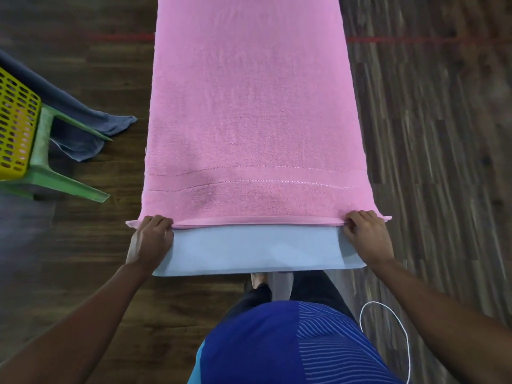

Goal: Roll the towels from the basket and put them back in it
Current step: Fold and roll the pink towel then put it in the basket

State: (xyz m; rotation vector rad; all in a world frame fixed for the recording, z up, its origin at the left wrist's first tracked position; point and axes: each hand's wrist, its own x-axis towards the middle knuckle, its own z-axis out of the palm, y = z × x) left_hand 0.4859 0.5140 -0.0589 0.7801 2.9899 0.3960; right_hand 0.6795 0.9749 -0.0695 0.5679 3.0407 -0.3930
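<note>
A long pink towel [249, 106] lies flat along a narrow light-blue board [255, 250], reaching from the top of the view down to its near hem. My left hand [151, 239] pinches the hem's near left corner. My right hand [365, 234] pinches the near right corner. Both sets of fingers curl over the towel's edge, and the hem is stretched straight between them. The yellow perforated basket [13, 126] sits at the far left edge, partly out of view.
The basket rests on a green plastic stool [44, 162]. A dark blue-grey towel [83, 128] hangs from there onto the dark wooden floor [429, 134]. A white cord [399, 325] loops on the floor at the lower right. My own torso fills the bottom centre.
</note>
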